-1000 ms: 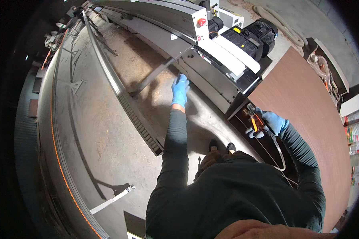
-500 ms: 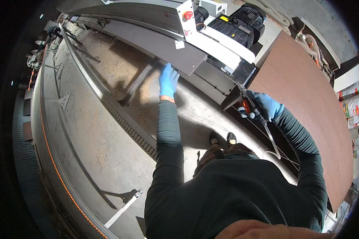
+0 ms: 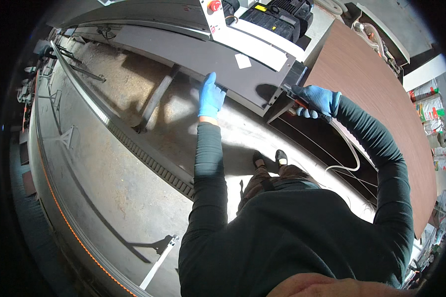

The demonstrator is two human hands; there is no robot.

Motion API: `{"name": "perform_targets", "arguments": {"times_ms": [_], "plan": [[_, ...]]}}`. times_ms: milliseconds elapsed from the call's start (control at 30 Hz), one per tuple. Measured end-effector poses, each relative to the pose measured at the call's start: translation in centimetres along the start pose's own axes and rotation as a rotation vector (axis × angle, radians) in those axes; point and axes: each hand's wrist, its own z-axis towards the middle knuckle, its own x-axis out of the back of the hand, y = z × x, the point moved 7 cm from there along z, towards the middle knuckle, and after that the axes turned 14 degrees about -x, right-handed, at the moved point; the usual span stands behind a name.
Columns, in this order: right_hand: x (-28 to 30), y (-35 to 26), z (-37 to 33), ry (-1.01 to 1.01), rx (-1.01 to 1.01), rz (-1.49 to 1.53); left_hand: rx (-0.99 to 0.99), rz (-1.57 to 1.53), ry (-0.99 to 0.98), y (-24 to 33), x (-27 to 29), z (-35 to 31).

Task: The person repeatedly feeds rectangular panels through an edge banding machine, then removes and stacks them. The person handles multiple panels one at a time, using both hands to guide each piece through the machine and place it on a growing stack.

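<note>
A long grey panel [image 3: 198,58] lies along the machine's side, with a small white label [image 3: 243,61] on it. At its near edge is my left hand [image 3: 211,100] in a blue glove, fingertips on the board and the rest below the edge. My right hand [image 3: 318,100], also gloved in blue, is wrapped round a black and orange air gun [image 3: 301,102]. The gun's tip points at the panel's right end, close to the corner; whether they touch I cannot tell. From the gun's lower end a pale hose [image 3: 354,148] curves down. My fingers hide most of its handle.
A white and black machine with motors [image 3: 272,22] and a red stop button [image 3: 214,5] stands beyond the panel. To the right is a large brown board [image 3: 386,114]. A roller rail [image 3: 134,148] crosses the dusty floor at left. Shelved bags [image 3: 428,109] stand far right.
The grey panel has slid right along the machine, my left hand staying at its edge. My right hand has brought the air gun up to the panel's right end. The view has shifted.
</note>
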Motion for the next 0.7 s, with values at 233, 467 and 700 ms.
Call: {"name": "perform_targets", "arguments": {"times_ms": [233,467,700], "plan": [[0.7,1.3,0.1,-0.030,-0.032,-0.009,-0.193,0.065,-0.162,1.1,-0.1,2.0],[1.3,4.0,0.4,-0.018,-0.082,-0.115,-0.098,-0.133,0.041,0.5,-0.3,1.9],[1.6,4.9,-0.4,-0.059,-0.034,-0.080,-0.023,-0.065,0.132,-3.7,-1.1,-1.3]]}}
